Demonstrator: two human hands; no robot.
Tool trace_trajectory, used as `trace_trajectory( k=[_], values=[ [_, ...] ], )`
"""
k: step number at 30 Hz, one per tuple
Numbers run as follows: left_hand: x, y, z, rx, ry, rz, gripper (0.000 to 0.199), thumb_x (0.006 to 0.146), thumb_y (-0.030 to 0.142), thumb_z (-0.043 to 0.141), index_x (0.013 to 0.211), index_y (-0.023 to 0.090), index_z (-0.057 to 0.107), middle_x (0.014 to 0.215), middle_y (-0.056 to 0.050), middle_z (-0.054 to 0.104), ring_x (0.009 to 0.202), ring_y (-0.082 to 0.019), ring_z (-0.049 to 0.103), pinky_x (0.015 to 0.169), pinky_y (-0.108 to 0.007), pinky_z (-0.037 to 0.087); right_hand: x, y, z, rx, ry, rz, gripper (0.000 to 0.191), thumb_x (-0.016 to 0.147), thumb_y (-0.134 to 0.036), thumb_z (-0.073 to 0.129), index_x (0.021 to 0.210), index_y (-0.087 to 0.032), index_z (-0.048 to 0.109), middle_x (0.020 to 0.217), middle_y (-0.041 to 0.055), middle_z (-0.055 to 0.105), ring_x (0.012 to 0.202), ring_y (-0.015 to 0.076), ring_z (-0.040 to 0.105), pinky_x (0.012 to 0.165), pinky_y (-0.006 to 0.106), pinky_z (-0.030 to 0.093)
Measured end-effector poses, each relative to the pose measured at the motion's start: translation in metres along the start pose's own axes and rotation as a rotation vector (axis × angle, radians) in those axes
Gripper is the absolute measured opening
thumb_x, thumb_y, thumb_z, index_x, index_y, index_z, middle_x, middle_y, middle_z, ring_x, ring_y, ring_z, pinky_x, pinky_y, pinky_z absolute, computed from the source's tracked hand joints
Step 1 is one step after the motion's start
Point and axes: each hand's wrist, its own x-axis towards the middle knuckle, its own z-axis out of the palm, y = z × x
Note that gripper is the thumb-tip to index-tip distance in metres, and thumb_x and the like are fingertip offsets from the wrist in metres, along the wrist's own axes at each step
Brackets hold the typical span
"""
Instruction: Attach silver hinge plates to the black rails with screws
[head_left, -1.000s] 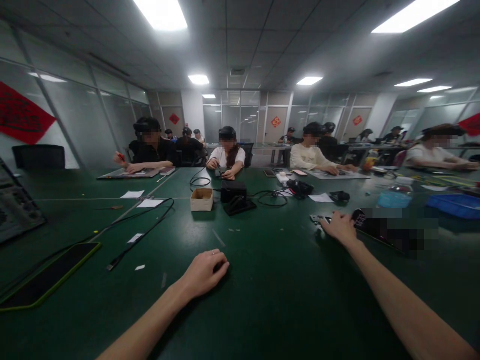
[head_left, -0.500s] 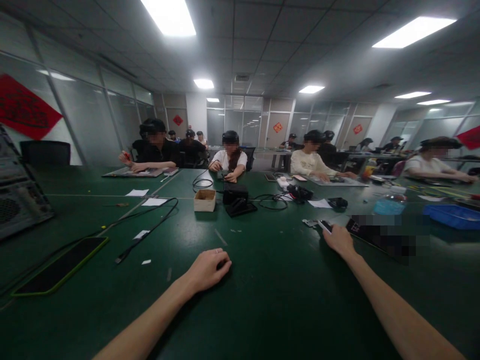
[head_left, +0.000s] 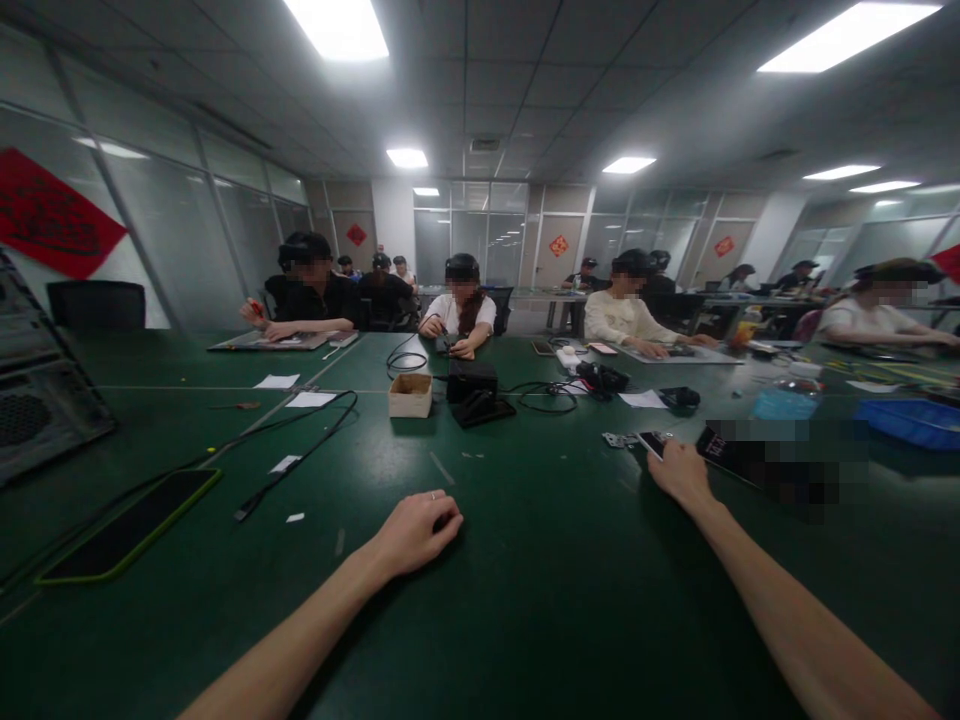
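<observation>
My left hand (head_left: 418,530) rests on the green table (head_left: 517,580) with its fingers loosely curled under, a ring on one finger. Nothing shows in it. Farther forward on the right, my right hand (head_left: 681,472) has its fingers closed on a small flat device (head_left: 655,443) with a dark face and a white edge. Just left of that device lie small silvery metal parts (head_left: 619,439). Right of the hand is a black flat object (head_left: 724,452) with pale lettering, partly blurred out.
A small open box (head_left: 410,397) and a black box-like device (head_left: 472,380) stand mid-table. Black cables (head_left: 300,455) and a green-edged dark mat (head_left: 131,525) lie left. A bottle of blue liquid (head_left: 786,402) and a blue tray (head_left: 911,424) stand right. Several people work opposite.
The view has shifted slightly. Both hands stay nearly in place; the small device in my right hand has tilted a little, showing more of its dark face.
</observation>
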Motion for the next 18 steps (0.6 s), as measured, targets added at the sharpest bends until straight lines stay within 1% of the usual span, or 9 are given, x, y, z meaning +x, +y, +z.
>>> trace_trajectory(
  k=[3, 6, 8, 12, 16, 18],
  values=[
    [-0.0001, -0.0016, 0.0007, -0.008, -0.005, -0.003, 0.023, 0.092, 0.028, 0.044, 0.086, 0.017, 0.062, 0.083, -0.003, 0.062, 0.071, -0.014, 0.056, 0.065, -0.024, 0.042, -0.0035, -0.0027, -0.0034, 0.004, 0.031, -0.026, 0.047, 0.089, -0.033, 0.042, 0.126, -0.003, 0.048, 0.118, 0.0242, 0.05, 0.108, 0.0366, 0.053, 0.084, 0.042, 0.045],
    [-0.0004, -0.0025, 0.0007, -0.012, 0.0, 0.001, 0.023, 0.092, 0.028, 0.044, 0.086, 0.017, 0.062, 0.082, -0.003, 0.061, 0.07, -0.014, 0.056, 0.066, -0.024, 0.042, -0.0053, -0.0047, -0.0052, 0.022, 0.055, -0.051, 0.05, 0.089, -0.033, 0.043, 0.13, -0.006, 0.045, 0.119, 0.0212, 0.049, 0.107, 0.0336, 0.053, 0.085, 0.041, 0.045],
    [-0.0005, -0.0022, 0.0002, -0.008, -0.002, 0.003, 0.022, 0.092, 0.027, 0.044, 0.084, 0.017, 0.062, 0.081, -0.003, 0.061, 0.07, -0.014, 0.056, 0.066, -0.024, 0.042, -0.0052, -0.0057, -0.0053, 0.037, 0.06, -0.057, 0.049, 0.089, -0.033, 0.042, 0.13, -0.007, 0.046, 0.119, 0.0201, 0.049, 0.105, 0.0318, 0.055, 0.085, 0.039, 0.045],
    [-0.0002, -0.0014, 0.0002, -0.001, -0.002, 0.002, 0.022, 0.091, 0.027, 0.044, 0.083, 0.016, 0.061, 0.079, -0.003, 0.061, 0.068, -0.014, 0.055, 0.064, -0.024, 0.041, -0.0032, -0.0069, -0.0052, 0.072, 0.039, -0.041, 0.047, 0.09, -0.035, 0.04, 0.125, -0.005, 0.051, 0.118, 0.0212, 0.054, 0.104, 0.0311, 0.057, 0.084, 0.036, 0.045],
    [0.0002, -0.0027, 0.0016, 0.004, 0.003, 0.007, 0.023, 0.091, 0.028, 0.043, 0.083, 0.017, 0.061, 0.078, -0.003, 0.06, 0.069, -0.015, 0.055, 0.064, -0.025, 0.041, -0.0013, -0.0066, -0.008, 0.106, -0.004, -0.008, 0.043, 0.092, -0.034, 0.036, 0.113, -0.006, 0.061, 0.107, 0.0198, 0.063, 0.101, 0.0304, 0.06, 0.083, 0.035, 0.045],
    [0.0002, -0.0035, 0.0019, -0.003, -0.003, 0.004, 0.023, 0.091, 0.028, 0.043, 0.084, 0.017, 0.061, 0.08, -0.003, 0.061, 0.07, -0.015, 0.056, 0.064, -0.025, 0.042, -0.0009, -0.0055, -0.0107, 0.118, -0.01, 0.011, 0.045, 0.093, -0.034, 0.033, 0.115, -0.007, 0.061, 0.105, 0.0196, 0.065, 0.099, 0.0302, 0.061, 0.082, 0.035, 0.045]
  ],
)
